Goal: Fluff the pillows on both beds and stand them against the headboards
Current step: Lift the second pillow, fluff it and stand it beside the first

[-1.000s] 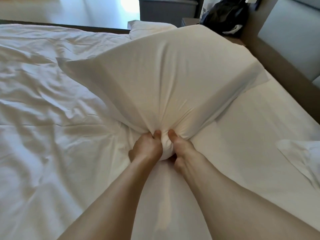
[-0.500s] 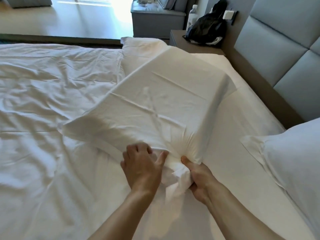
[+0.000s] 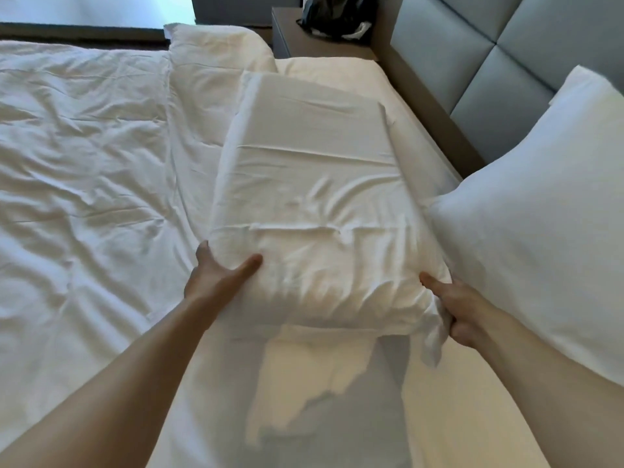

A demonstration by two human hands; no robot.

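A white pillow point(image 3: 310, 197) lies lengthwise on the bed in front of me, its near end lifted off the sheet. My left hand point(image 3: 219, 275) grips its near left corner, thumb on top. My right hand point(image 3: 452, 309) grips the near right corner with bunched pillowcase in the fingers. A second white pillow point(image 3: 540, 214) leans against the grey padded headboard point(image 3: 489, 62) at the right. A third pillow point(image 3: 216, 59) lies flat at the far side of the bed.
A rumpled white duvet point(image 3: 84, 163) covers the left half of the bed. The bare sheet point(image 3: 320, 400) lies below my arms. A brown nightstand point(image 3: 314, 42) with a black bag point(image 3: 334, 15) stands beyond the bed.
My hands have moved apart from one bunched corner to the pillow's two near corners. The pillow has dropped from raised to lying lengthwise, and the view has shifted towards the headboard.
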